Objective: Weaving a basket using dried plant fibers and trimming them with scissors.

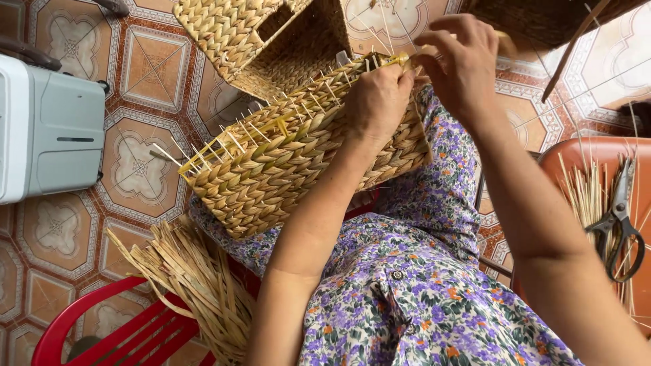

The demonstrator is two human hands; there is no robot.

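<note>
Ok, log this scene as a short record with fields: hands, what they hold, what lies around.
left hand: gripping the top edge of the basket on the lap
right hand: raised at the basket's corner, pinching a straw strand
basket: woven, unfinished, thin stakes sticking out along its rim
second basket: on the floor behind
straw bundle: on the red chair
scissors: on a tray with more straw
grey box: at far left
</note>
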